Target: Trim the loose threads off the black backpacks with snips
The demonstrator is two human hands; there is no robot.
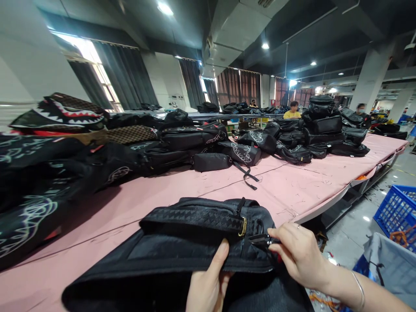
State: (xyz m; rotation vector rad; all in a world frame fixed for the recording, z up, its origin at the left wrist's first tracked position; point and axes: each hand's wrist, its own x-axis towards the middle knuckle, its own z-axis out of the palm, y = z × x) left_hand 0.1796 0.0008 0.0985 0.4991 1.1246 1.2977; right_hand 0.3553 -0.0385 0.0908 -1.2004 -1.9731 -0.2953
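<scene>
A black backpack (pixel 182 251) lies across the near edge of the table, with a woven-pattern strap (pixel 195 220) and a gold-coloured buckle (pixel 242 227) on top. My left hand (pixel 209 277) grips the edge of this backpack, thumb above and fingers tucked underneath, partly hidden. Just right of the buckle, my right hand (pixel 297 253) is closed on small dark thread snips (pixel 258 241). Their pointed blades lie against the bag's fabric, pointing left.
The table (pixel 276 186) has a pink cover. Piled black bags (pixel 182 141) line its far side, and more bags (pixel 29 203) crowd the left. On the floor at right stand a blue crate (pixel 394 212) and a grey-lined bin (pixel 390 260). A person in yellow (pixel 291 113) sits farther back.
</scene>
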